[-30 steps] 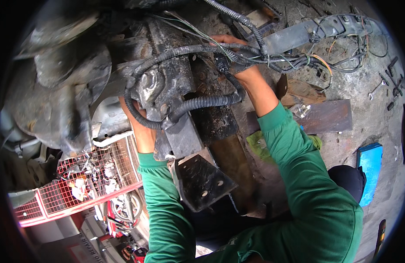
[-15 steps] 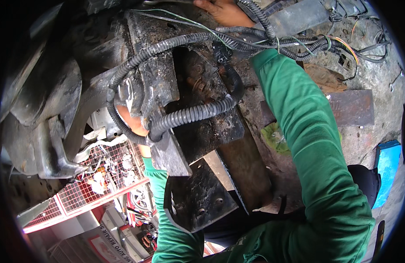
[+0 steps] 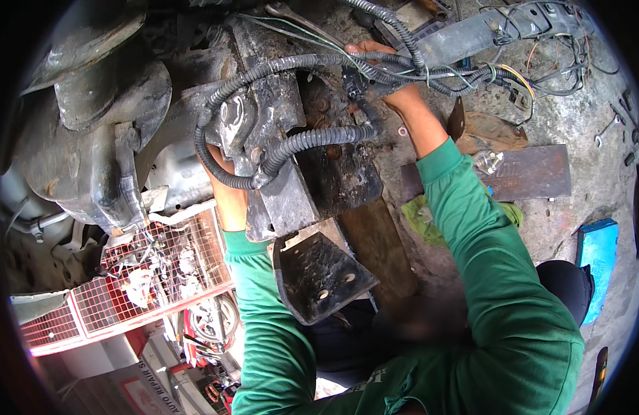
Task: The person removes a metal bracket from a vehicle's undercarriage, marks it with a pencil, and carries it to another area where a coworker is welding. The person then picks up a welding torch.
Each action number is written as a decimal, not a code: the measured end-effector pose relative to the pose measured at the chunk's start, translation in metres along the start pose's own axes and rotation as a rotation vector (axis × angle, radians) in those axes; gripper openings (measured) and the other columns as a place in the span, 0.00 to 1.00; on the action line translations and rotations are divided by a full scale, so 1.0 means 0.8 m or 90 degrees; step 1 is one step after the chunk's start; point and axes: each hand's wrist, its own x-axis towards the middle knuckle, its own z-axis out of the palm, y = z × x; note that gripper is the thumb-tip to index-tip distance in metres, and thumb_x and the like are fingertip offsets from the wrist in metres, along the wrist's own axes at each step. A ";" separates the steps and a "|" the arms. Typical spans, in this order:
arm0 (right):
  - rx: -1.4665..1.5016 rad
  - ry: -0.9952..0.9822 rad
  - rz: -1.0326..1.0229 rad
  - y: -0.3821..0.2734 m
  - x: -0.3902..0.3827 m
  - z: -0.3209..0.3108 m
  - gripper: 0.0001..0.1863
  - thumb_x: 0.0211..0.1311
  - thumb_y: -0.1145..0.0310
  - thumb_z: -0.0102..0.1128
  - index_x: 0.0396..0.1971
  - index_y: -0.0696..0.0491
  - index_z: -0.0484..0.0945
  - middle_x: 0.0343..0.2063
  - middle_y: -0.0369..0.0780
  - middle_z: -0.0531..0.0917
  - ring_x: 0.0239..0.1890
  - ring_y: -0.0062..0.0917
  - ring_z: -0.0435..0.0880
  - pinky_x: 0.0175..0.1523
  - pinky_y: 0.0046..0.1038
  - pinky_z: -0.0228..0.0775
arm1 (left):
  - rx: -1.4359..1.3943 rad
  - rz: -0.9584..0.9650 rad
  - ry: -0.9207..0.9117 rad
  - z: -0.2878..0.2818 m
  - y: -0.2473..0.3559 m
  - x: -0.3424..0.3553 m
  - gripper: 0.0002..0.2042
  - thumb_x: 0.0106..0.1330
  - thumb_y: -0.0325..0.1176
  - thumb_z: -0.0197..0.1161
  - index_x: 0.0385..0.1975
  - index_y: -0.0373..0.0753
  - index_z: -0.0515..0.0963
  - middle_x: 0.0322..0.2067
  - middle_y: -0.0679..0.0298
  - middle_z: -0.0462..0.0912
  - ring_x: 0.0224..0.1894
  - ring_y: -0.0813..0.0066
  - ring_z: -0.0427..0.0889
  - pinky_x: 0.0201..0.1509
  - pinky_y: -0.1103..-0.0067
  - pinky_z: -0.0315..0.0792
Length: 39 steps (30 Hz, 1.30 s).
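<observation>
My right hand [image 3: 372,50] reaches over the far side of the metal frame, partly hidden by corrugated black conduit [image 3: 278,67] and thin wires. Its fingers close on the near end of a long wrench [image 3: 304,25], whose far end lies against the dark, greasy frame. On the left, my left forearm [image 3: 229,205] goes up behind a bracket [image 3: 286,204]; that hand's fingers are hidden by metal and conduit. A thicker conduit loop [image 3: 319,143] crosses the frame between my arms. Below it hangs a curved black plate [image 3: 323,277] with holes.
A rusty axle-like housing [image 3: 105,145] fills the left. On the right floor lie a flat metal plate [image 3: 541,171], a green cloth [image 3: 423,220], a blue box [image 3: 597,266] and a small wrench [image 3: 608,130]. A wired grey bar [image 3: 464,43] lies beyond. Red mesh [image 3: 153,273] stands lower left.
The view has shifted, bringing the wrench and more of the far floor into sight. My right hand sits lower in the picture, its wrist now showing below the conduit. My left hand stays behind the bracket.
</observation>
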 end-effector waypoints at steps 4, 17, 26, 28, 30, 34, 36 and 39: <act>0.069 -0.027 -0.083 -0.002 0.001 -0.008 0.15 0.68 0.60 0.67 0.45 0.55 0.84 0.39 0.34 0.84 0.43 0.17 0.80 0.48 0.25 0.74 | -0.007 -0.001 -0.003 0.003 0.001 -0.004 0.25 0.79 0.49 0.47 0.64 0.36 0.71 0.59 0.59 0.78 0.60 0.65 0.77 0.65 0.70 0.70; 0.541 -0.233 -0.009 -0.052 -0.003 -0.018 0.23 0.71 0.65 0.64 0.61 0.58 0.78 0.50 0.39 0.86 0.48 0.19 0.85 0.51 0.20 0.78 | -0.006 -0.011 0.005 0.003 0.000 -0.009 0.24 0.79 0.47 0.48 0.63 0.35 0.72 0.57 0.59 0.79 0.58 0.67 0.78 0.63 0.71 0.70; 0.434 -0.271 0.060 -0.043 0.021 -0.010 0.28 0.67 0.59 0.68 0.60 0.63 0.77 0.48 0.41 0.85 0.46 0.17 0.84 0.52 0.21 0.79 | 0.009 -0.008 0.021 -0.001 0.010 -0.017 0.23 0.79 0.46 0.49 0.62 0.35 0.73 0.56 0.60 0.80 0.57 0.68 0.79 0.62 0.72 0.71; 0.206 -0.262 0.012 -0.012 0.056 -0.028 0.24 0.69 0.60 0.67 0.57 0.61 0.79 0.46 0.40 0.86 0.45 0.17 0.84 0.50 0.22 0.79 | 0.012 -0.014 0.021 0.001 0.013 -0.022 0.23 0.79 0.46 0.49 0.61 0.35 0.73 0.55 0.60 0.80 0.56 0.68 0.79 0.62 0.72 0.71; 0.015 -0.244 -0.027 0.025 0.090 -0.042 0.22 0.70 0.60 0.66 0.55 0.59 0.81 0.44 0.39 0.86 0.44 0.18 0.84 0.50 0.22 0.79 | 0.014 -0.019 0.023 0.000 0.011 -0.023 0.22 0.78 0.46 0.49 0.61 0.35 0.74 0.55 0.60 0.81 0.56 0.68 0.79 0.61 0.72 0.71; -0.047 -0.135 -0.074 0.087 0.146 -0.048 0.20 0.70 0.59 0.66 0.54 0.57 0.82 0.44 0.38 0.87 0.44 0.18 0.84 0.50 0.24 0.78 | 0.002 -0.023 0.008 0.009 0.006 -0.019 0.22 0.78 0.45 0.49 0.61 0.35 0.74 0.54 0.60 0.81 0.55 0.68 0.79 0.61 0.72 0.71; -0.056 -0.101 -0.071 0.108 0.145 -0.046 0.19 0.70 0.58 0.66 0.53 0.56 0.82 0.43 0.37 0.87 0.44 0.19 0.84 0.51 0.24 0.78 | 0.001 -0.021 0.006 0.007 0.002 -0.016 0.22 0.78 0.45 0.49 0.60 0.35 0.74 0.54 0.60 0.81 0.55 0.69 0.79 0.61 0.73 0.71; -0.135 -0.160 0.064 0.082 0.081 -0.032 0.19 0.68 0.57 0.68 0.52 0.54 0.83 0.44 0.38 0.87 0.44 0.25 0.85 0.54 0.28 0.77 | 0.023 -0.011 0.027 -0.014 0.009 -0.020 0.22 0.78 0.44 0.49 0.60 0.35 0.75 0.54 0.60 0.82 0.55 0.69 0.79 0.60 0.73 0.71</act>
